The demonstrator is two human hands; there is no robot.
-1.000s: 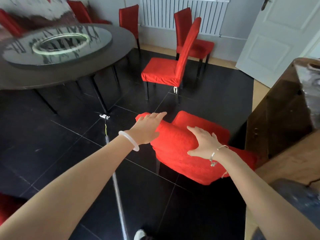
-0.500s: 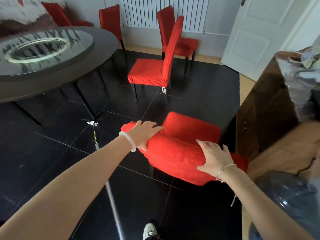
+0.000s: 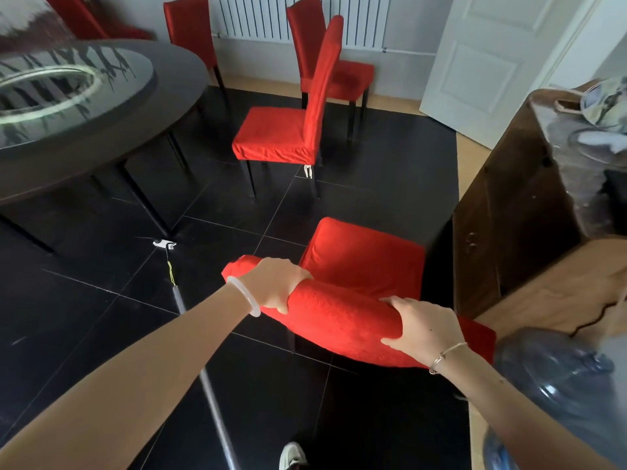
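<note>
Both hands are on the nearest red chair (image 3: 342, 325), seen from above & behind. It stands on the black tile floor (image 3: 84, 300) just beside the dark wooden cabinet (image 3: 502, 215) on the right, w/ its seat on the far side of the backrest. L hand (image 3: 274, 286) grips the backrest's top edge near the left corner, fingers (image 3: 300, 274) curled over the far side & thumb down the near side, so they're closed round the padded rail. R hand (image 3: 420, 329) grips the same edge toward the right end, fingers wrapped over the top, thumb pressed on the near face. Can't tell if all the chair's legs are on the floor; most of them are hidden under the cover. White bangle (image 3: 242, 296) on the L wrist, thin silver bracelet (image 3: 444, 356) on the R. A grey pole (image 3: 210, 391) lies on the floor under the L forearm, running toward a small white fitting (image 3: 164, 244) by a leg of the round table (image 3: 163, 106). A second red chair (image 3: 281, 137) stands further off, side-on, near the table; a third one (image 3: 339, 76) sits just behind it by the radiator (image 3: 258, 15). White door (image 3: 485, 56) top right. Blue water bottle (image 3: 559, 374) at the lower right, near the R forearm. One shoe (image 3: 291, 456) shows at the bottom edge.
</note>
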